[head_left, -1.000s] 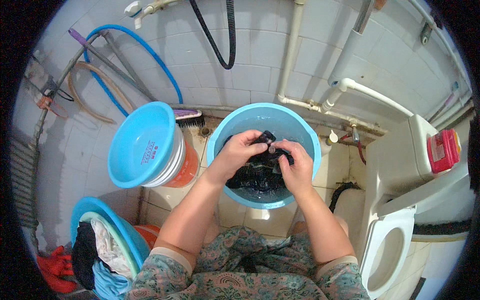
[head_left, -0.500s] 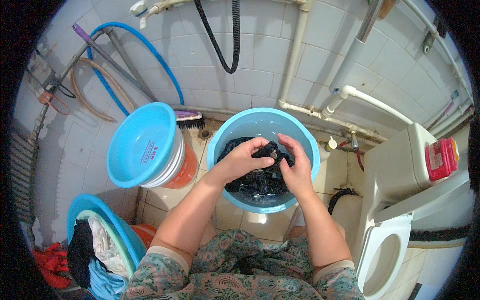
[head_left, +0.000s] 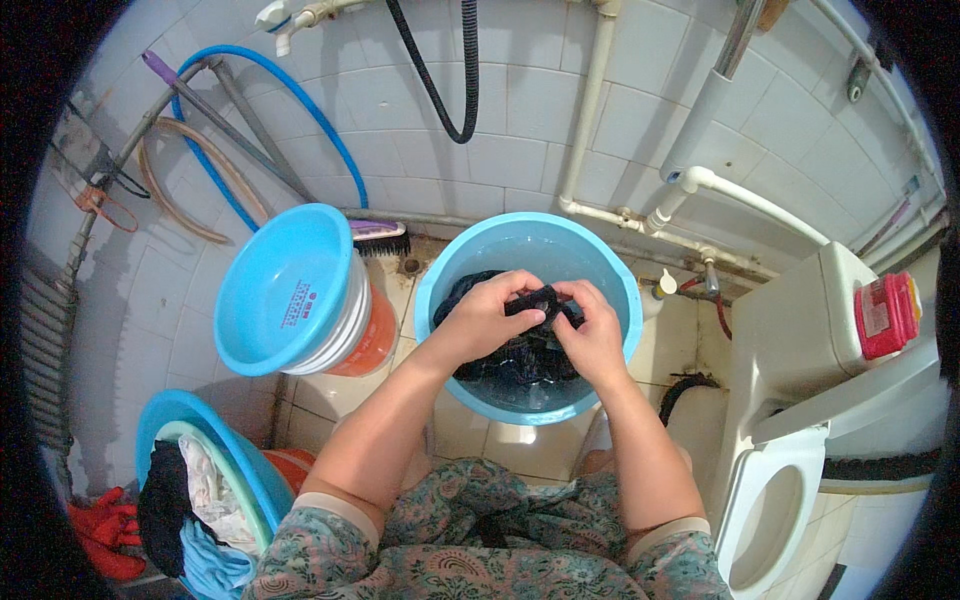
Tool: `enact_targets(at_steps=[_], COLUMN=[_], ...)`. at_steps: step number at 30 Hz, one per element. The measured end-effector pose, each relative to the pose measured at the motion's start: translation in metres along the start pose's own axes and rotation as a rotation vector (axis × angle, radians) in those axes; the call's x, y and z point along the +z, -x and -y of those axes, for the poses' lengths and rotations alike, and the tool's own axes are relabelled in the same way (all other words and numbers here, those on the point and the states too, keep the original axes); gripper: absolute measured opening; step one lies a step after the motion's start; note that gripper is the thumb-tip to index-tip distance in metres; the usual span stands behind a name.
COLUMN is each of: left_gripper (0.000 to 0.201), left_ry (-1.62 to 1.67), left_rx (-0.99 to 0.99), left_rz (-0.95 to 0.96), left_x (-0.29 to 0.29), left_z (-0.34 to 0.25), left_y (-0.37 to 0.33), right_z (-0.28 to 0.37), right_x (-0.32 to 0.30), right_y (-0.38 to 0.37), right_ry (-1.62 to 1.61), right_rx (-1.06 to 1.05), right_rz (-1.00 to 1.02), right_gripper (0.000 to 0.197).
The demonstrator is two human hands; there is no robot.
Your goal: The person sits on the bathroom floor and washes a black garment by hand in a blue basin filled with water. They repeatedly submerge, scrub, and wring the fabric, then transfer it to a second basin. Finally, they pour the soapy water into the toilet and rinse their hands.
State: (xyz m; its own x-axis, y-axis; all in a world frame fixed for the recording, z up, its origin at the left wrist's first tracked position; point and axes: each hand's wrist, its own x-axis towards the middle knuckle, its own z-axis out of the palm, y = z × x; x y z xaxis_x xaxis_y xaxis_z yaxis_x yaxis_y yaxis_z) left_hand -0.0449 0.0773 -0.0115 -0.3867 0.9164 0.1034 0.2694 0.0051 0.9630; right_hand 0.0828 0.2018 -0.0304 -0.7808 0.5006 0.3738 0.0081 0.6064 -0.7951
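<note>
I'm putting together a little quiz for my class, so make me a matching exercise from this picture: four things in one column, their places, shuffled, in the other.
Things
1. Brush
2. Wet cloth
3. Red pack
4. Blue hose

Places
A. At the toilet tank
B. Arching up the tiled wall
C. Behind the orange bucket, at the foot of the wall
D. Between the fingers of the left hand and the right hand

Right pairs: 1-C, 2-D, 3-A, 4-B
</note>
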Motion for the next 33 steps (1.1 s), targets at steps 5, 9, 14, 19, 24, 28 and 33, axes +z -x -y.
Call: enact_targets(at_steps=[5, 9, 14, 19, 24, 28, 33], left_gripper=[0.016, 0.016, 0.017, 0.02, 0.02, 0.029, 0.04], left_ry=[-0.155, -0.243, -0.502, -0.641, -0.65, -0.383, -0.931], left_rx=[0.021, 0.037, 0.257, 0.409, 0.391, 0.242, 0.257], left_rz=[-0.046, -0.091, -0.27, -0.371, -0.331, -0.258, -0.163], left_x=[0.0, 0.004, 0.012, 0.015, 0.011, 0.006, -0.009], left_z=[0.007, 0.004, 0.0, 0.001, 0.001, 0.002, 0.028], left_y=[-0.001, 0.0, 0.002, 0.001, 0.002, 0.004, 0.013], right_z=[0.0, 0.0, 0.004, 0.021, 0.016, 0.008, 0.007], right_x=[0.0, 0.001, 0.004, 0.005, 0.008, 0.005, -0.008], right_y=[0.0, 0.0, -0.001, -0.002, -0.001, -0.004, -0.009], right_ry=[0.099, 0.16, 0.185, 0.129, 0.233, 0.254, 0.345], right_rx=[-0.009, -0.03, -0.001, 0.073, -0.017, 0.006, -0.082], right_rz=[-0.005, -0.019, -0.047, -0.103, -0.132, -0.21, -0.249], right_gripper=[0.021, 0.018, 0.019, 0.021, 0.017, 0.014, 0.015])
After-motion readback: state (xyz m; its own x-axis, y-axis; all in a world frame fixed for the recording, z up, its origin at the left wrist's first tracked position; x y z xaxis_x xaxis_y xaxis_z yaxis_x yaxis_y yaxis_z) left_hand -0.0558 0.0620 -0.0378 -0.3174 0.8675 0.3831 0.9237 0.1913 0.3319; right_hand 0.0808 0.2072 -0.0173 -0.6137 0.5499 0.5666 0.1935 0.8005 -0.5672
